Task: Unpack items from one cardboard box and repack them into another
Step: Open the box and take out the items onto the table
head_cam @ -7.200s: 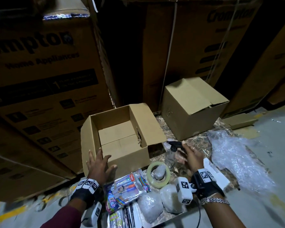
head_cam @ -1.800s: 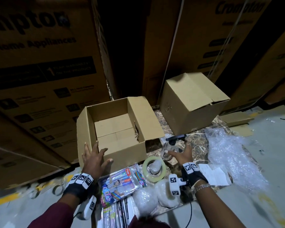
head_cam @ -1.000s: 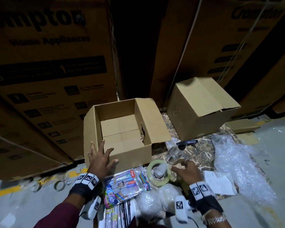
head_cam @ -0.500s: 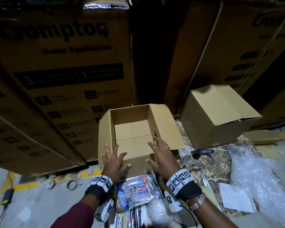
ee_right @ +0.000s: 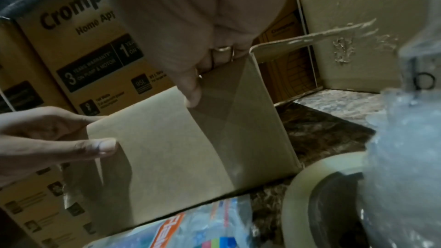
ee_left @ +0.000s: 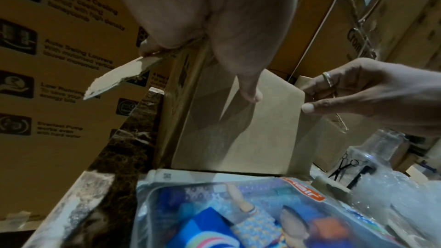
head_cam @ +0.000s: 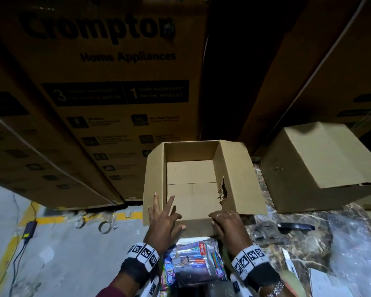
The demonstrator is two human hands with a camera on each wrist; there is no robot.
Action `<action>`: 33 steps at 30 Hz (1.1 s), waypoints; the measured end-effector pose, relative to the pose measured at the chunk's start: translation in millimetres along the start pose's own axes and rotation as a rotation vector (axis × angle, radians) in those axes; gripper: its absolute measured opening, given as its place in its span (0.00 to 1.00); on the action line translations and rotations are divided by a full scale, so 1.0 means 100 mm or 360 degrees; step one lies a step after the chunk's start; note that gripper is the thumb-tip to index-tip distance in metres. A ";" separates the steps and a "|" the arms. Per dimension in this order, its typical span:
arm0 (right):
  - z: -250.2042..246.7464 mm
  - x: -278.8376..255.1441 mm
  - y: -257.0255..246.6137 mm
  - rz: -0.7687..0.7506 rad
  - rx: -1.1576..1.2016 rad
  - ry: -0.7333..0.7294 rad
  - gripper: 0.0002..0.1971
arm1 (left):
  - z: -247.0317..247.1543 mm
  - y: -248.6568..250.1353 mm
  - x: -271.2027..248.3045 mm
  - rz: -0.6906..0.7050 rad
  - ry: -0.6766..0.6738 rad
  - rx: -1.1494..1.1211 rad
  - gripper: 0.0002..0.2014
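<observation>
Stacked Crompton cartons behind. Right hand has left the spray bottle; both hands, left hand included, now grip the empty open box's near wall. Stationery pack waits just beside; repacking probably follows.

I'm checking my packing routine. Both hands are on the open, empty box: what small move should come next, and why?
Probably draw the open cardboard box a little closer. The left hand and the right hand both grip its near wall, nothing lies inside it, and the Flair stationery pack waits just in front, ready to go in.
</observation>
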State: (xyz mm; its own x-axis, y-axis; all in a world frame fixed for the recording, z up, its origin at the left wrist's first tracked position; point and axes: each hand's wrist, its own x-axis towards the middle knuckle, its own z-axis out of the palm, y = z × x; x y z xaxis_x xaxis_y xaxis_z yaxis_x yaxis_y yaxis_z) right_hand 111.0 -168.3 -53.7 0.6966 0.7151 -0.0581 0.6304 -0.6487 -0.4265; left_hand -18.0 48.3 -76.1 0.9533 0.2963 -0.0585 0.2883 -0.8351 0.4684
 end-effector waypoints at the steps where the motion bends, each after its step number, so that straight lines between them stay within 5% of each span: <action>1: 0.02 0.00 0.02 0.0013 0.0025 0.0026 0.13 | 0.02 -0.01 0.01 -0.0015 -0.0018 -0.0014 0.32; 7: 0.04 0.05 0.07 -0.0108 0.0153 0.0120 0.09 | 0.06 -0.08 0.05 0.0019 0.0058 -0.0064 0.36; 15: -0.04 0.16 0.00 -0.0143 0.0195 -0.0001 0.10 | -0.20 -0.05 0.17 -0.0058 -0.0193 0.0089 0.23; 17: -0.10 0.10 -0.05 -0.0141 0.0170 0.0024 0.09 | -0.27 0.00 0.12 -0.0049 -0.0190 0.0053 0.30; 21: -0.27 -0.19 -0.13 0.0159 0.0201 0.0342 0.08 | -0.42 -0.08 -0.07 0.0023 -0.0255 0.0089 0.51; 24: -0.32 -0.43 -0.13 0.0430 0.0230 0.0521 0.10 | -0.42 -0.20 -0.24 0.0122 -0.0257 0.0289 0.47; 28: -0.23 -0.58 -0.11 0.0758 0.0503 0.0289 0.20 | -0.41 -0.24 -0.32 0.0143 -0.0204 0.0337 0.49; 33: -0.36 -0.65 -0.19 0.0781 0.0901 0.0326 0.17 | -0.48 -0.33 -0.32 0.0269 -0.0203 0.0207 0.37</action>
State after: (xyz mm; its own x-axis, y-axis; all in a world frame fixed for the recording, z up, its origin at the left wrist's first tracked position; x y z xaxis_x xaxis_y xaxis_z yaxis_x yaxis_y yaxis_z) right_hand 65.8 -212.3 -8.8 0.9349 0.2823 -0.2152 0.0006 -0.6073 -0.7945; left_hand -62.1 88.9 -47.3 0.9902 0.0932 -0.1036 0.1250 -0.9229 0.3641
